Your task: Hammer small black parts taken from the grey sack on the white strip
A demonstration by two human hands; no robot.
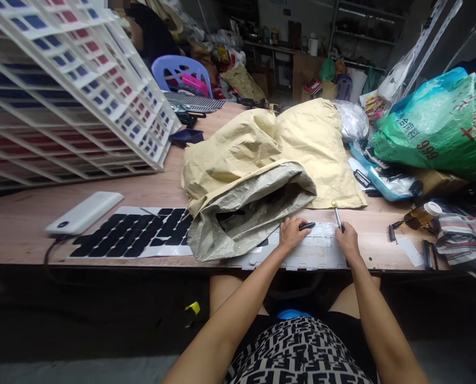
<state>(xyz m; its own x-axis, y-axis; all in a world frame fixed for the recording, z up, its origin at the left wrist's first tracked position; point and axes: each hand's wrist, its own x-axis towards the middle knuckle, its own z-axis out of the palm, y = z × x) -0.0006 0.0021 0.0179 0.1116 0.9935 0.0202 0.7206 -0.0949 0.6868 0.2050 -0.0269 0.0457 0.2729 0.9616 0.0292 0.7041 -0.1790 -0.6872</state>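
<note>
My left hand (291,233) is closed, pinching a small black piece (307,226) over a flat pale board covered in clear tape (320,245). To its right, my right hand (347,240) wraps round a slim tool (337,214) with a silver shaft and a round brass-coloured end pointing away from me. The lower part of the tool is hidden in the hand. Just left of my left hand gapes the mouth of a yellow woven sack (238,144), its grey lining (222,237) folded out and dark pieces inside.
Rows of black pieces (129,234) lie on a white sheet at left, near a white power bank (85,213) with a cable. White plastic crates (142,133) rise at far left. At right are a green bag (433,133), a blue tray (389,186), an amber bottle (419,216) and striped cloth (465,240).
</note>
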